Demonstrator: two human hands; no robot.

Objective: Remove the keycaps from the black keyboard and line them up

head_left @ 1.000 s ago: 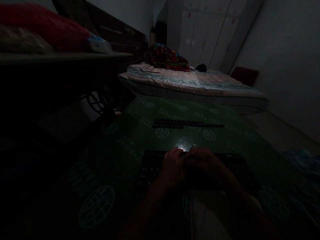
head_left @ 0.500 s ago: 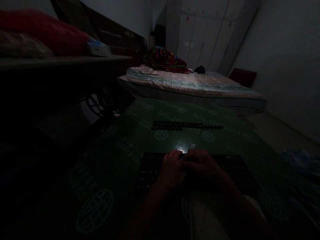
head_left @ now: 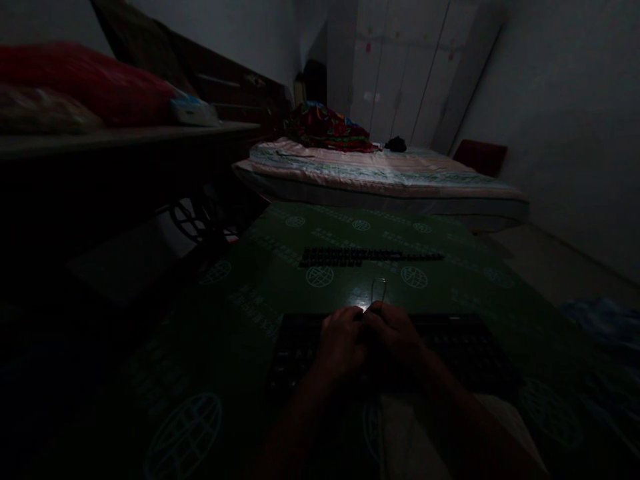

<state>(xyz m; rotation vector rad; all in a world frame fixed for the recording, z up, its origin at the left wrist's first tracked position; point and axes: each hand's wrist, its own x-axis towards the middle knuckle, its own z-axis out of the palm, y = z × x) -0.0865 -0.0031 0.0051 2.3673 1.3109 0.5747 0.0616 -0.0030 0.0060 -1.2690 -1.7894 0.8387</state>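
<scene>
Looking down in a really dark room, so take the fine details with a grain of salt. Both hands sit close together over the far edge of a black keyboard [head_left: 460,347], which lies on a green mat [head_left: 240,300] printed with pale globe logos, right in front of the person. The left hand [head_left: 343,347] rests on the keys with its fingers curled down and its knuckles touching the right hand [head_left: 397,337]; can't tell whether it's gripping anything, it's too murky. The right hand's fingers are closed around the base of a thin wire loop tool [head_left: 379,290], which sticks up past the fingertips next to a little bright glint on the mat. Further out on the same mat, well apart from the keyboard, there's a long neat strip of loose dark keycaps [head_left: 370,256] laid out in rows, thicker on the left and thinning to a single row on the right. Beyond the mat is a low bed [head_left: 380,177] with a striped cover, a bundle of colourful cloth [head_left: 325,127] at its far end and a small dark lump [head_left: 396,143] beside that. Off to the left a worktop [head_left: 130,133] carries a red bag [head_left: 90,80], with a curly iron frame [head_left: 185,217] underneath. A red cushion [head_left: 480,157] leans against the right wall.
</scene>
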